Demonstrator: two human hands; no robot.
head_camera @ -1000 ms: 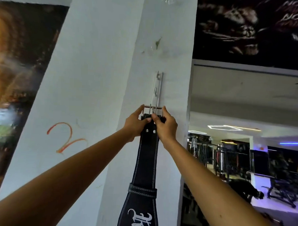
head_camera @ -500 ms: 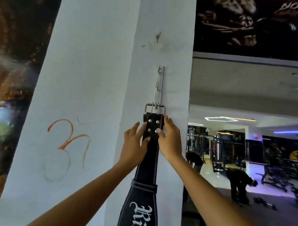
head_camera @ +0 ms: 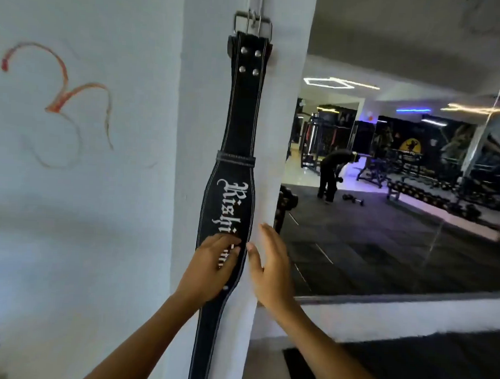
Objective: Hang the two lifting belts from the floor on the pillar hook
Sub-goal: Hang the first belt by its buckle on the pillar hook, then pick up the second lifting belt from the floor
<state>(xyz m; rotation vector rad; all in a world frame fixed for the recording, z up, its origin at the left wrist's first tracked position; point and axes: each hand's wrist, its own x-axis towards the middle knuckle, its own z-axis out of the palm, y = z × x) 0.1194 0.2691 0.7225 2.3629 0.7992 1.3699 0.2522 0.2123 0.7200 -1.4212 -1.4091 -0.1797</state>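
Observation:
A black lifting belt [head_camera: 240,126] with white lettering hangs straight down the white pillar [head_camera: 205,130]. Its metal buckle [head_camera: 252,23] sits at the top, caught on the pillar hook, whose upper part is cut off by the frame edge. My left hand [head_camera: 208,269] lies flat on the belt's wide middle, fingers spread over the lettering. Just right of the belt's edge is my right hand [head_camera: 269,269], open with fingers apart, holding nothing. Only one belt is in view.
A white wall with an orange painted mark [head_camera: 60,101] fills the left. Right of the pillar a large mirror [head_camera: 401,173] shows the gym floor, racks and a person bending over. A low white ledge [head_camera: 380,318] runs under the mirror.
Both hands slid down from the buckle end to the belt's wide middle, and the right hand came off the belt. The view dropped, and the buckle stays hanging on the hook.

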